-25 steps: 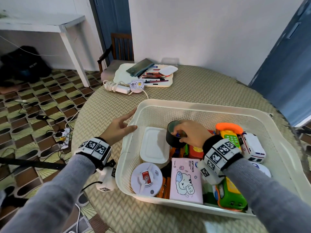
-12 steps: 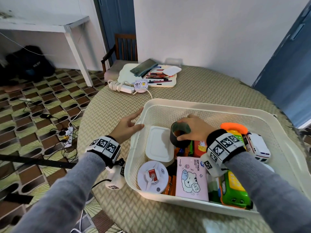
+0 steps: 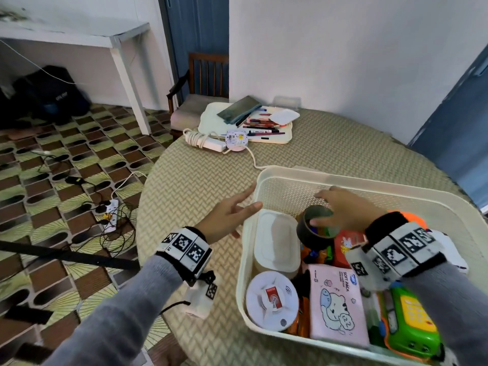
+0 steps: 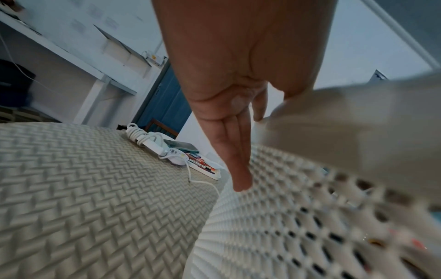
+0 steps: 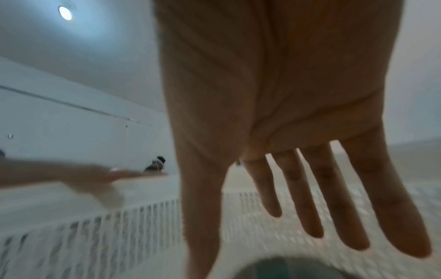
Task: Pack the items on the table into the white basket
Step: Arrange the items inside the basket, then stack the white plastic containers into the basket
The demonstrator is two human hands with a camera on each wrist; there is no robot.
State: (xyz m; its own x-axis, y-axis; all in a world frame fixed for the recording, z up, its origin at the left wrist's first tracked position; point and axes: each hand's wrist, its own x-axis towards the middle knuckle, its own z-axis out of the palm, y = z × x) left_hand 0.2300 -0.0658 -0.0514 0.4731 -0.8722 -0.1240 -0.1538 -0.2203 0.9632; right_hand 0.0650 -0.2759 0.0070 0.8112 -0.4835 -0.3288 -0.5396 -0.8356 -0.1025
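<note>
While earlier gripping the tape roll [image 3: 315, 228], the right hand [image 3: 343, 208] seemingly hovers spread.

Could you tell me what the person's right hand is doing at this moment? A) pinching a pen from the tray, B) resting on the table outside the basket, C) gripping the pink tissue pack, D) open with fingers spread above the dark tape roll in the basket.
D: the right hand is spread open, fingers straight, just above the dark tape roll inside the white basket, holding nothing.
</note>
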